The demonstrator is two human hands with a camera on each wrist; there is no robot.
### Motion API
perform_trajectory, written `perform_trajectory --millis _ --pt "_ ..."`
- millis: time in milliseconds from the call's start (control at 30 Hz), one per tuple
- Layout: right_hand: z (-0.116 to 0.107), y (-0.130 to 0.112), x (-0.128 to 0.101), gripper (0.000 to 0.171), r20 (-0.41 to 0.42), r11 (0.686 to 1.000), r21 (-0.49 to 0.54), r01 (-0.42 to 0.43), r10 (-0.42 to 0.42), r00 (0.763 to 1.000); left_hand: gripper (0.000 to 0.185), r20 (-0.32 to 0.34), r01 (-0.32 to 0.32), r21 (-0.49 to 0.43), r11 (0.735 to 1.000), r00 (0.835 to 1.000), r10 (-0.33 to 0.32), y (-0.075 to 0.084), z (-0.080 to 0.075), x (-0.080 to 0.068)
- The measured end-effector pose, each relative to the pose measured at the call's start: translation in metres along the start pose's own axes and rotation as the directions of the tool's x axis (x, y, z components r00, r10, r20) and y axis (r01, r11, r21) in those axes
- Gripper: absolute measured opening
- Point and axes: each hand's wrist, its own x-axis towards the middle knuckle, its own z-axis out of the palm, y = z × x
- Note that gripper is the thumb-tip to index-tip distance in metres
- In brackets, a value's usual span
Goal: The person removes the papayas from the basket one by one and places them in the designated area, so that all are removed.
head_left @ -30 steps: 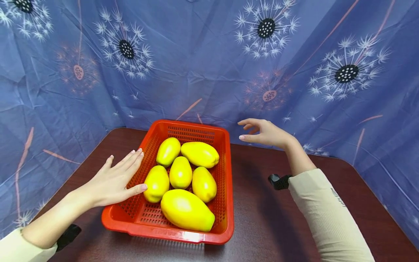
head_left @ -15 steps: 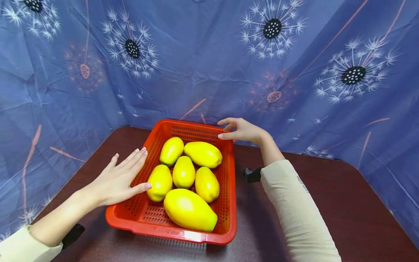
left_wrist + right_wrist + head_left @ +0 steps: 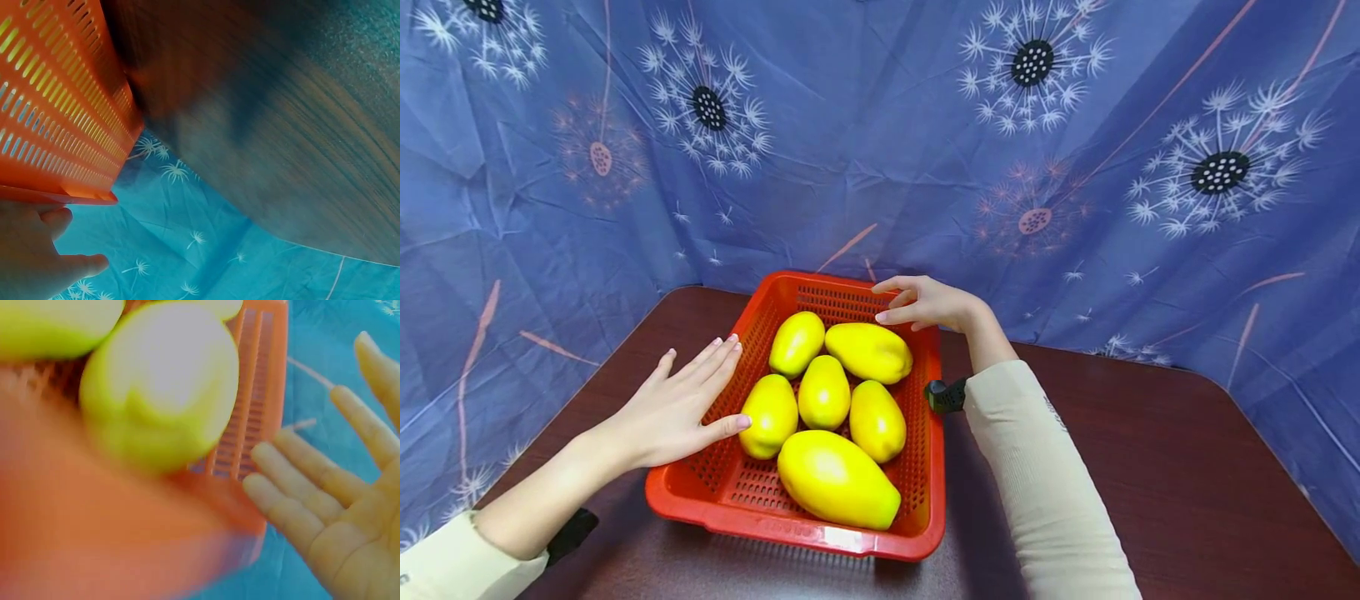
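A red slotted plastic basket [image 3: 820, 537] sits on a dark wooden table [image 3: 1150, 467] and holds several yellow oval fruits; the largest [image 3: 837, 479] lies at the front. My left hand [image 3: 696, 396] rests flat on the basket's left rim, fingers straight and thumb on the inner wall beside a fruit [image 3: 769, 415]. My right hand [image 3: 904, 302] hovers at the back right corner, fingers relaxed and empty, just behind a fruit [image 3: 868, 352]. The right wrist view shows the open palm [image 3: 325, 512] beside the basket wall [image 3: 256, 387] and a blurred fruit [image 3: 162, 387]. The left wrist view shows the basket's outer wall [image 3: 56, 125] above my fingers [image 3: 37, 250].
A blue cloth [image 3: 865, 150] printed with dandelions hangs close behind and around the table. Bare tabletop lies to the right of the basket, and a narrower strip [image 3: 647, 333] to its left.
My right hand has swung left from beside the basket to over its back right corner. The left hand has stayed on the left rim.
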Motion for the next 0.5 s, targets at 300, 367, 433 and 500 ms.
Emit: perform_trajectory --millis 300,367,433,500 --pt "0.020 0.007 0.022 0.056 0.004 0.999 -0.017 -0.031 0.031 1.000 0.088 -0.007 0.004 -0.013 1.000 1.000 -0.005 -0.001 0.000 0.002" --pt "0.025 0.010 0.027 0.056 0.002 0.999 -0.013 -0.040 0.040 0.999 0.088 -0.009 0.007 -0.013 1.000 1.000 -0.008 -0.001 0.000 0.001" --pt "0.030 0.012 0.031 0.055 -0.010 0.998 -0.012 -0.054 0.054 0.998 0.088 -0.008 0.010 -0.012 1.000 1.000 -0.011 -0.001 0.000 0.000" --pt "0.035 0.014 0.035 0.054 -0.023 0.997 -0.009 -0.073 0.072 0.997 0.088 -0.009 0.011 -0.013 1.000 1.000 -0.011 -0.001 0.000 -0.001"
